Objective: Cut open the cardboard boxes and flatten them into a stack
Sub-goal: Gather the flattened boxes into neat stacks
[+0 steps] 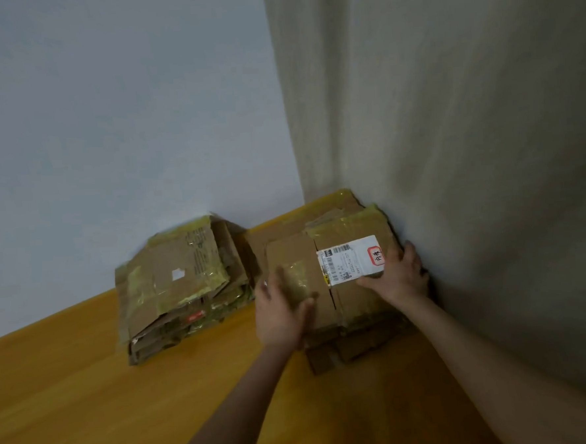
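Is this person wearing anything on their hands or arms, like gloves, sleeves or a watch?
No gloves on the left hand or right hand. The left forearm and right forearm are bare to the picture's edge: no sleeve, watch or bracelet shows. Blur hides any small ring.

Two piles of flat brown cardboard boxes are set side by side on the wooden surface [89,388]. The left pile [179,287] is laid close to the wall [107,130], is a bit messy and tilted, and is covered with shiny yellowish tape. The right pile [338,315] is tucked into the corner by the curtain [451,143], and a white label [354,259] with a red mark is stuck on its top box.
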Available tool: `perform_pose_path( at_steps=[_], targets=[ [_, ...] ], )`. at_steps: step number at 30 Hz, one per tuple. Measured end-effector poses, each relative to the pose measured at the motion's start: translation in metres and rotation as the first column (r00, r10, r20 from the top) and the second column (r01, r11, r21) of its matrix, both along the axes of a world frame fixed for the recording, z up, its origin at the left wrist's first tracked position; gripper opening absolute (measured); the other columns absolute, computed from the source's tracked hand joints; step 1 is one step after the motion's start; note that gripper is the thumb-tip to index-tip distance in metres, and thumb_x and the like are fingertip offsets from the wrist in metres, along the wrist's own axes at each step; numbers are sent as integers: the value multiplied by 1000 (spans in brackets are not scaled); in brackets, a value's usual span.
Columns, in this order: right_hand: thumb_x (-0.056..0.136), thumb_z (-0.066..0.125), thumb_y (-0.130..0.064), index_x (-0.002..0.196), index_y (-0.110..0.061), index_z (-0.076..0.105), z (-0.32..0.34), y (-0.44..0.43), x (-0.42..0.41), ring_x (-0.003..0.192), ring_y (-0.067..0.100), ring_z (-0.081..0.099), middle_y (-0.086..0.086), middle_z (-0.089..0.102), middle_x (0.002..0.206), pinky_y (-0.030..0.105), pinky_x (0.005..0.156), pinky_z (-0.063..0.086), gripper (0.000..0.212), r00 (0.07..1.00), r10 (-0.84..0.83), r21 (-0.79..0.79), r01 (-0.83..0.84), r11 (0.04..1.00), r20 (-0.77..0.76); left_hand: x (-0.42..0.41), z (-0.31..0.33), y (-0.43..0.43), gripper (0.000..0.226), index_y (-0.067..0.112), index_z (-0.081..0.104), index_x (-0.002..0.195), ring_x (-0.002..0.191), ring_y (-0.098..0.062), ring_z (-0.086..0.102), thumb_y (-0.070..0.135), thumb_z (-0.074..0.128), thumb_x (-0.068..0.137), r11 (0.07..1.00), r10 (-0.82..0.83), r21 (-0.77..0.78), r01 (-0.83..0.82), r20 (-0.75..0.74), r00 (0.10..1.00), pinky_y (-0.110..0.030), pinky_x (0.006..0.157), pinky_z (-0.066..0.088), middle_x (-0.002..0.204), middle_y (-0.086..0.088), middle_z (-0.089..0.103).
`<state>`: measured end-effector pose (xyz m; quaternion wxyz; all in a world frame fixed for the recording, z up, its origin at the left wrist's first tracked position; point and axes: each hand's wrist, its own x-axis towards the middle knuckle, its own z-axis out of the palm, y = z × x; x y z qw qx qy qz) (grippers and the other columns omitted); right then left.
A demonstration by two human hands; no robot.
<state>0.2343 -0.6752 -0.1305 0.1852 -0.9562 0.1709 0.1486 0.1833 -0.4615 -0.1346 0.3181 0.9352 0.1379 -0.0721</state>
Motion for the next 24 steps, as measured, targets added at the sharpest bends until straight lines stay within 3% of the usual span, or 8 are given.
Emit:
perform_pose_path(
  at_steps=[2,4,8,12,14,18,21,24],
  targets=[
    [66,78,-58,152,-19,5,-6,-6,9,140,37,24,15,16,155,55,111,29,120,990,-141,164,141,976,-8,15,0,7,91,15,23,152,136,-32,37,40,74,80,878,202,-401,-260,-181,963,-48,109,39,154,-11,29],
    [63,81,-56,153,-19,4,-12,-11,16,138,37,30,15,26,153,54,109,32,124,968,-238,280,251,927,-81,22,-3,7,82,11,35,145,126,-31,48,34,77,79,699,227,-585,-412,-364,903,-46,102,45,143,-12,46],
    [56,81,-63,152,-21,10,-20,-13,22,136,38,32,16,30,150,54,108,32,126,962,-244,219,265,939,-120,21,-14,4,78,6,43,138,119,-31,54,27,81,74,605,263,-598,-525,-473,841,-45,96,50,134,-13,54],
    [54,80,-65,151,-25,17,-22,-11,20,133,38,34,15,32,148,54,106,34,122,955,-288,272,295,916,-68,24,-10,9,74,8,51,130,106,-25,60,33,84,69,628,305,-604,-490,-387,870,-33,79,52,118,-7,62],
    [55,80,-64,150,-27,21,-17,-9,23,130,37,38,14,36,145,54,105,36,118,952,-304,352,295,888,-31,30,1,15,73,8,51,129,96,-19,62,32,84,68,589,300,-667,-456,-343,890,-29,71,52,111,-3,64],
    [57,76,-66,149,-28,25,17,1,54,128,36,42,14,40,144,51,104,38,111,948,-280,351,213,912,153,59,31,32,70,7,53,127,97,-22,66,29,83,68,526,308,-745,-410,-283,908,-32,68,55,112,-8,67],
    [65,72,-65,149,-25,23,38,11,72,135,34,33,12,34,149,49,107,34,105,920,-174,268,79,960,352,84,47,36,62,7,56,125,92,-21,65,27,83,72,461,375,-772,-438,-278,884,-33,64,54,110,-7,68],
    [66,64,-73,151,-26,18,42,18,69,141,32,21,7,24,155,50,113,24,108,891,24,119,-88,989,453,101,47,31,63,9,51,130,96,-21,62,29,79,77,552,355,-709,-440,-278,893,-37,75,53,112,-6,64]
  ],
)
